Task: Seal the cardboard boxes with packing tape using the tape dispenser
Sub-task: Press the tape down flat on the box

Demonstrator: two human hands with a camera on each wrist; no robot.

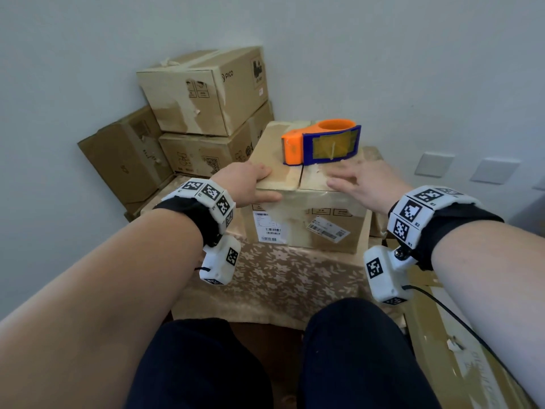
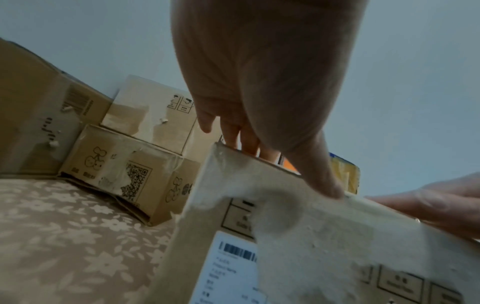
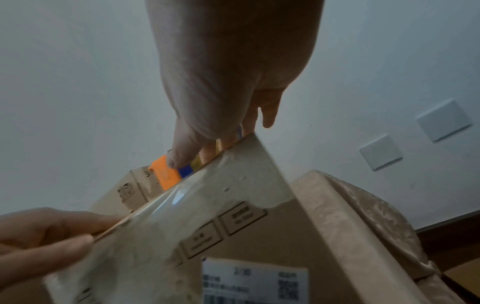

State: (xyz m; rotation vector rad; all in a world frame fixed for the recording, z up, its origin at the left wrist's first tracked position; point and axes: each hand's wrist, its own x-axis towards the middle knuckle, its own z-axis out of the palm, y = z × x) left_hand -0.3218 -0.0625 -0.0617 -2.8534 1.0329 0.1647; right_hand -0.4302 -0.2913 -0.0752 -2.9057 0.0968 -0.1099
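A taped cardboard box [image 1: 306, 228] with shipping labels stands on the flower-patterned table. An orange and blue tape dispenser [image 1: 321, 143] lies on its top, toward the far side. My left hand [image 1: 250, 181] rests on the near left flap, fingers flat on top and thumb against the front face. My right hand [image 1: 362, 181] is spread over the near right flap, fingers straight, just short of the dispenser. In the left wrist view the left hand [image 2: 259, 82] reaches over the box edge [image 2: 311, 236]. In the right wrist view the right hand [image 3: 228, 72] nears the dispenser [image 3: 166, 174].
Three cardboard boxes [image 1: 206, 90] are stacked against the wall at the back left. The tablecloth [image 1: 280, 281] hangs over the near edge above my knees. Another flat carton [image 1: 472, 349] lies low at my right. White wall plates [image 1: 433, 163] sit on the right wall.
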